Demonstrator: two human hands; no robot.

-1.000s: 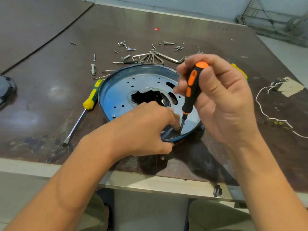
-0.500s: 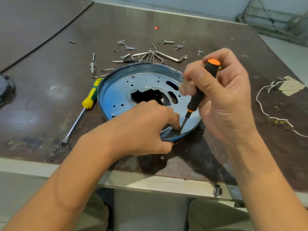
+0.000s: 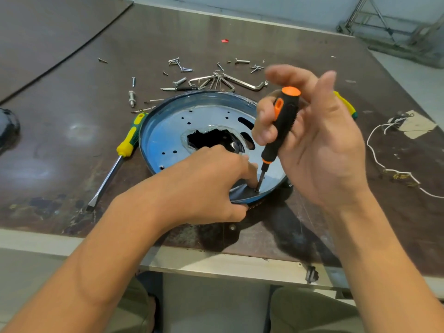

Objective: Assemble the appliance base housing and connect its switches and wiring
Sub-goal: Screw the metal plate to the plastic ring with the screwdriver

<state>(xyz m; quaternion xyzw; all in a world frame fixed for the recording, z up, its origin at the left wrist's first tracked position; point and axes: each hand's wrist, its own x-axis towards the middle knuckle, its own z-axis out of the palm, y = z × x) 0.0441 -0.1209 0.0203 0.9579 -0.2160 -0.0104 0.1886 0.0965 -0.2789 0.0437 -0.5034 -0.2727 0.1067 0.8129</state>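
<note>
Base housing (image 3: 168, 131), a round blue metal dish, sits on the counter (image 3: 72, 92) near its front edge, right in front of me. A second ago my right hand (image 3: 319, 145) was wrapped tight over the orange screwdriver (image 3: 281, 123). Now the top fingers (image 3: 295, 75) have opened up, and only the thumb and lower fingers hold the handle loosely. I think one turn is done and I am taking a new grip, so the screw is likely not tight yet. The tip stays down at the near rim. My left hand (image 3: 204, 186) grips that rim, thumb under the edge, one finger beside the tip. Loose screws (image 3: 182, 68) and a yellow screwdriver (image 3: 129, 140) lie nearby.
</note>
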